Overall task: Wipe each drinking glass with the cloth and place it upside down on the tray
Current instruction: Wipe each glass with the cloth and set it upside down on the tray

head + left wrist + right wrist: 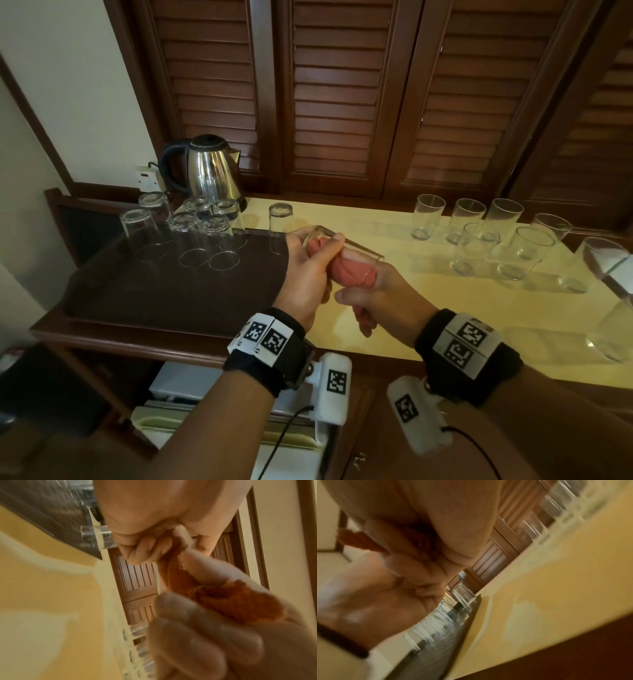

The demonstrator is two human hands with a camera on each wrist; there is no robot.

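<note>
My left hand [317, 255] grips a clear drinking glass [359, 249] held on its side above the tray's right edge, mouth pointing right. A pink-red cloth [352, 272] is stuffed into the glass, and my right hand [359, 301] grips the cloth's tail just below the mouth. In the left wrist view the cloth [223, 599] fills the glass between my curled left fingers [142, 550] and my blurred right hand [197, 635]. The right wrist view shows the cloth [359, 540] poking out past my right fingers [419, 566]. Several glasses [191, 236] stand upside down on the dark brown tray [154, 301].
Several upright glasses [479, 236] stand on the yellow counter [411, 315] to the right. Another upside-down glass [281, 226] stands at the tray's far right corner. A steel kettle [209, 168] sits behind the tray. Louvred wooden doors [342, 102] close off the back.
</note>
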